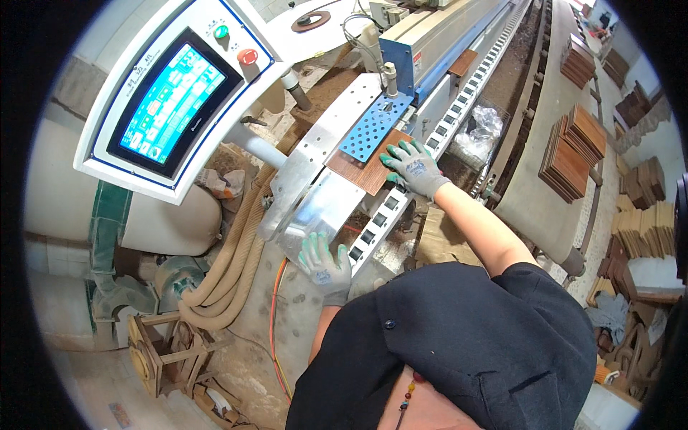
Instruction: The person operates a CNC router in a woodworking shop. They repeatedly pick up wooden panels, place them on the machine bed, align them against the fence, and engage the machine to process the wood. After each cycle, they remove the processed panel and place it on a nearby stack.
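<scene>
My right hand (414,168), in a grey and green glove, lies with its fingers spread on the right end of a brown wooden board (362,170). The board rests on the machine's metal table, partly under a blue plate with round holes (374,129). My left hand (324,266), gloved alike, is at the near end of the metal table (319,208), its fingers stretched out with nothing in them. Whether it touches the table edge, I cannot tell. Close by the right hand runs a white feed chain with dark pads (387,208). Another brown board (463,62) sits farther along the machine.
A control panel with a lit screen (175,100) and a red button (247,56) stands at the left. Beige hoses (236,265) hang below it. To the right, a conveyor belt (534,179) carries stacked brown boards (566,165). Crumpled clear plastic (484,129) lies between chain and belt.
</scene>
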Demonstrator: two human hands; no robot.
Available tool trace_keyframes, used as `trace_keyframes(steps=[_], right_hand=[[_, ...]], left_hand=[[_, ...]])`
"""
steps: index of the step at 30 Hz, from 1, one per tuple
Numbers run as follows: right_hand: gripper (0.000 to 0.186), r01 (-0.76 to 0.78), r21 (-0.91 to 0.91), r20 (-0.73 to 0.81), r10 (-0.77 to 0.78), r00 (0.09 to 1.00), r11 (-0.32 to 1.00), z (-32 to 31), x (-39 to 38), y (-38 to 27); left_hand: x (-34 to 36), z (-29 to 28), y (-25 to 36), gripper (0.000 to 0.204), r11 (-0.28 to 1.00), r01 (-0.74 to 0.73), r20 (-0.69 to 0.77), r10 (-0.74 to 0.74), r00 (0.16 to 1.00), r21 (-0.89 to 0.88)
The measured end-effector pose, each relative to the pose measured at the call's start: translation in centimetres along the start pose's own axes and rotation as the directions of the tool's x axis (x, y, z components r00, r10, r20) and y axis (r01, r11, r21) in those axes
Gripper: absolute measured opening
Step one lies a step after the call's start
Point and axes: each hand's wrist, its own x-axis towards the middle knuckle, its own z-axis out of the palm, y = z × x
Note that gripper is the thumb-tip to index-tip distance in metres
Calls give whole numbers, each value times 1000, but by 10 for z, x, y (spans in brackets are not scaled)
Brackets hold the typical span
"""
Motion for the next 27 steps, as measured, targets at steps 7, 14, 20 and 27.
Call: trace_keyframes(steps=[7,14,20,27], right_hand=[[47,58,-50,-37,-60,998,997,-7,-6,-16],[47,150,151,-33,-147,989,977,0,-11,-49],[38,121,181,-110,-102,989,976,4,-10,-52],[38,95,137,-92,-83,992,986,2,-11,-56]], left_hand=[[7,16,15,60,995,-7,31,4,1000,95],[5,21,13,59,995,19,16,-20,1000,103],[5,20,12,62,992,18,47,-24,999,126],[5,23,10,61,996,0,45,-4,999,88]])
